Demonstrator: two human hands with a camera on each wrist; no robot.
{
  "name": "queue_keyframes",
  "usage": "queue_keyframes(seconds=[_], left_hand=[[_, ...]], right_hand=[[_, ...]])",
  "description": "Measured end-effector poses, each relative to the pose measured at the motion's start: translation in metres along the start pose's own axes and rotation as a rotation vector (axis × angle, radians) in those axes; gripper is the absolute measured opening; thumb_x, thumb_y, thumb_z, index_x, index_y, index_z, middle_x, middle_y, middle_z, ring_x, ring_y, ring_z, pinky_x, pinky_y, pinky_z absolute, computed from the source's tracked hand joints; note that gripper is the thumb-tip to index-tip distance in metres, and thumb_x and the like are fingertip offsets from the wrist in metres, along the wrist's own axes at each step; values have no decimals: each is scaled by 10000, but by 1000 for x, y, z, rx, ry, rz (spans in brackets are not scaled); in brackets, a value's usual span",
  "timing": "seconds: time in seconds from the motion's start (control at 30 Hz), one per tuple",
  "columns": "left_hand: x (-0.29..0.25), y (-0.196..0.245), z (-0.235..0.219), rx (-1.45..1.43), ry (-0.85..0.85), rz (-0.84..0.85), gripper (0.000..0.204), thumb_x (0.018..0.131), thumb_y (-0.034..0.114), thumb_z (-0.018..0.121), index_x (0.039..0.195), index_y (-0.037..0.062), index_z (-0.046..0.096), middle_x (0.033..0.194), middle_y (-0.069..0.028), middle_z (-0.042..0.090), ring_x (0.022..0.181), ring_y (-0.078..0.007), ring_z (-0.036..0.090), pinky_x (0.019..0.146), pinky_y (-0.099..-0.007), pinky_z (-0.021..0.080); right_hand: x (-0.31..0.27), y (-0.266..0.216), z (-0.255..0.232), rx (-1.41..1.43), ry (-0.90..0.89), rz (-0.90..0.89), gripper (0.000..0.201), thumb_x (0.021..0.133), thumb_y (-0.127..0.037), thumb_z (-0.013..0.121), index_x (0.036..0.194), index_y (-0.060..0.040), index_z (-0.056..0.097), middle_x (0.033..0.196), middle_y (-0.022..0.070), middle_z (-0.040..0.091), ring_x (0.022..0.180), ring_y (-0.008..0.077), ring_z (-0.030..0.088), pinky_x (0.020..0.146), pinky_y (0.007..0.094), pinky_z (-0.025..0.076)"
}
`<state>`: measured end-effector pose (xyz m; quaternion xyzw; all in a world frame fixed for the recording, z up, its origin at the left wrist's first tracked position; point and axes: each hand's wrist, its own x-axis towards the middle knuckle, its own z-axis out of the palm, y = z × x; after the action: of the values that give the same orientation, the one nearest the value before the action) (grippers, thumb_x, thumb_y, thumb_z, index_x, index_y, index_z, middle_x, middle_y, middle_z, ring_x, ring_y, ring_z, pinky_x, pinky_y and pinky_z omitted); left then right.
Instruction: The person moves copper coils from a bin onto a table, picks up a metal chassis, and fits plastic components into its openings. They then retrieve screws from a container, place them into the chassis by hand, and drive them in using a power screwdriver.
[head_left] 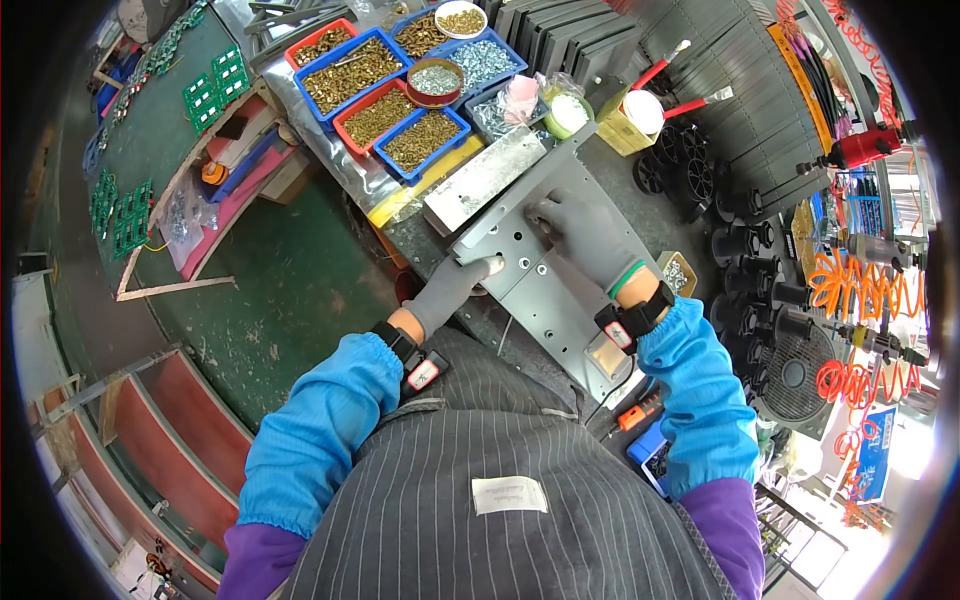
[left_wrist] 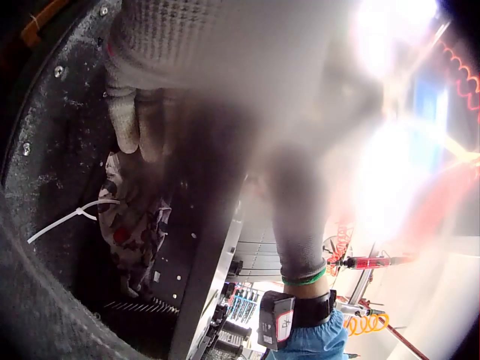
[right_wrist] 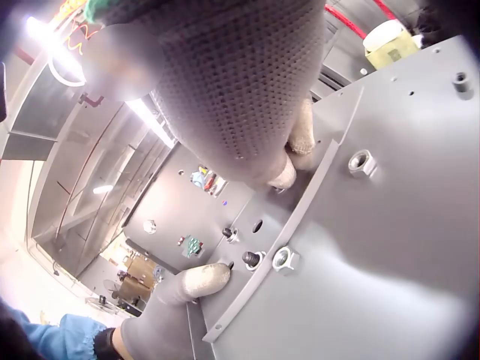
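Observation:
A bent grey sheet-metal panel (head_left: pixel 550 318) with holes and several nuts lies across the bench edge before me. My gloved left hand (head_left: pixel 448 292) grips its near left edge, thumb on the top face and the other fingers below. Higher on the panel is my gloved right hand (head_left: pixel 592 240), fingers curled down to the surface. In the right wrist view its fingertips (right_wrist: pixel 282 177) meet behind the raised flange around a small shiny metal part, mostly hidden. Near them stand threaded studs with nuts (right_wrist: pixel 252 260). Another nut (right_wrist: pixel 362 163) sits beyond the flange.
Blue and red bins (head_left: pixel 352 75) of brass and silver screws stand at the back left. A silver metal block (head_left: pixel 487 180) lies beside the panel. Yellow box (head_left: pixel 628 125) with red-handled brushes, black reels (head_left: pixel 690 165) and a hanging red power driver (head_left: pixel 865 148) are on the right.

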<state>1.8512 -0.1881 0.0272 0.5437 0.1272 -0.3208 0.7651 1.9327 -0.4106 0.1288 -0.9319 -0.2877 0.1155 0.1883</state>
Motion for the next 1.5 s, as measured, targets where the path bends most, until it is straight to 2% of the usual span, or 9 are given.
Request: queue_keyframes(seconds=[0.3, 0.4, 0.6, 0.67, 0.8, 0.97, 1.07, 1.27, 1.5], left_hand=[[1, -1, 0, 13, 7, 10, 484, 894, 381, 736, 1248, 68, 631, 1140, -34, 671, 1021, -132, 631, 835, -302, 521], [-1, 5, 0, 54, -26, -8, 536, 929, 289, 687, 1353, -4, 542, 1244, -92, 639, 1134, -188, 621, 960, -339, 517], [-2, 5, 0, 31, -20, -43, 539, 929, 287, 685, 1352, -15, 543, 1262, -96, 629, 1135, -188, 606, 986, -336, 487], [1, 0, -1, 45, 3, 11, 502, 884, 411, 741, 1239, 73, 631, 1140, -35, 669, 1014, -136, 625, 828, -303, 517], [2, 0, -1, 65, 4, 13, 503, 885, 413, 740, 1238, 71, 633, 1133, -32, 671, 1012, -135, 626, 822, -302, 518], [4, -4, -2, 45, 4, 9, 489, 886, 404, 738, 1223, 64, 643, 1112, -31, 675, 993, -128, 622, 807, -296, 517], [5, -3, -3, 58, 13, -29, 480, 885, 399, 738, 1215, 62, 646, 1106, -31, 675, 981, -125, 619, 802, -292, 515], [2, 1, -1, 20, -3, -34, 481, 884, 401, 740, 1218, 67, 644, 1097, -24, 673, 970, -118, 614, 795, -288, 512], [0, 3, -1, 49, -13, -19, 482, 887, 413, 733, 1215, 71, 644, 1093, -20, 669, 966, -116, 610, 800, -284, 503]], right_hand=[[2, 5, -1, -31, -29, -67, 258, 813, -43, 631, 1062, -99, 660, 992, 111, 613, 864, 335, 657, 737, 440, 533], [3, 8, 2, -116, -16, -104, 201, 837, -100, 652, 1037, -84, 648, 976, 121, 614, 864, 341, 654, 735, 452, 531], [6, 4, -2, -150, -66, 39, 220, 881, -228, 672, 1045, -86, 643, 954, 131, 624, 910, 340, 649, 761, 464, 523], [3, -3, -7, -128, 122, -61, 226, 911, -278, 656, 1015, -77, 651, 958, 132, 627, 910, 342, 649, 763, 467, 519], [3, 6, -3, -33, -11, -132, 291, 909, -330, 669, 1038, -69, 667, 982, 142, 638, 932, 341, 650, 775, 470, 515], [8, 3, -9, -189, -94, 62, 230, 905, -289, 672, 1046, -107, 676, 1013, 128, 639, 925, 336, 649, 771, 467, 517], [5, 5, -7, 6, 11, -86, 225, 924, -303, 650, 1029, -105, 664, 1001, 123, 646, 907, 339, 651, 770, 471, 516], [6, 7, -1, -149, -45, 83, 253, 881, -248, 675, 1104, -130, 662, 1016, 115, 645, 909, 338, 651, 783, 460, 517], [3, 5, -2, -50, -30, -43, 259, 929, -315, 651, 1048, -86, 677, 1014, 123, 651, 902, 340, 653, 761, 459, 525]])
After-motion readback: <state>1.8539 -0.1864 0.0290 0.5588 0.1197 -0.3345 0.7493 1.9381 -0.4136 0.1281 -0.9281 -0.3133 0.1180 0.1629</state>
